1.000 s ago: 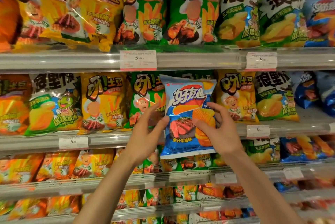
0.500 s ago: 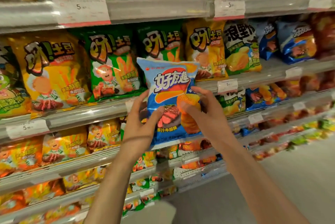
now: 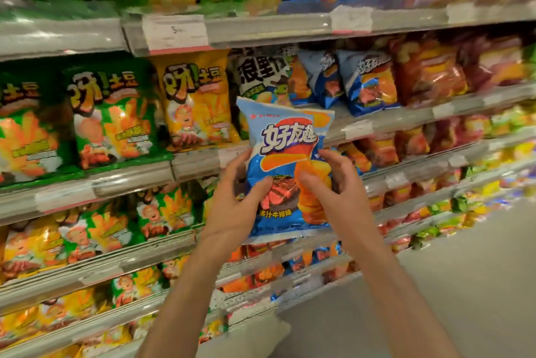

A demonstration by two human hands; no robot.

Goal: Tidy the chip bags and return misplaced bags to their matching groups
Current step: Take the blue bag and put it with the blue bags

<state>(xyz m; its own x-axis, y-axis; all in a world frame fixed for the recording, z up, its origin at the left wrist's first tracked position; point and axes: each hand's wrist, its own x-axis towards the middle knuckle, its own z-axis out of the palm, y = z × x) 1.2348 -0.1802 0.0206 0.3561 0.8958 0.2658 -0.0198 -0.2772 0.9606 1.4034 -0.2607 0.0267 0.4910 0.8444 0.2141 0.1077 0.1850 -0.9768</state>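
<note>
I hold a blue chip bag [image 3: 282, 140] with a steak picture upright in front of the shelves. My left hand [image 3: 237, 198] grips its left edge and my right hand [image 3: 333, 186] grips its right side. Behind it on the middle shelf stand green bags [image 3: 110, 114], a yellow bag [image 3: 197, 99] and a white-and-green bag [image 3: 261, 73]. Two matching blue bags [image 3: 368, 82] stand further right on that same shelf, beyond my hands.
Red and orange bags [image 3: 429, 73] fill the shelf right of the blue ones. Price tags [image 3: 175, 31] hang on the shelf rails. Lower shelves [image 3: 145, 247] hold more bags. The grey aisle floor [image 3: 464, 285] lies at the lower right.
My view has swung right along the shelves. The blue bag has travelled right with both hands, from in front of the green bags to in front of the white-and-green bag.
</note>
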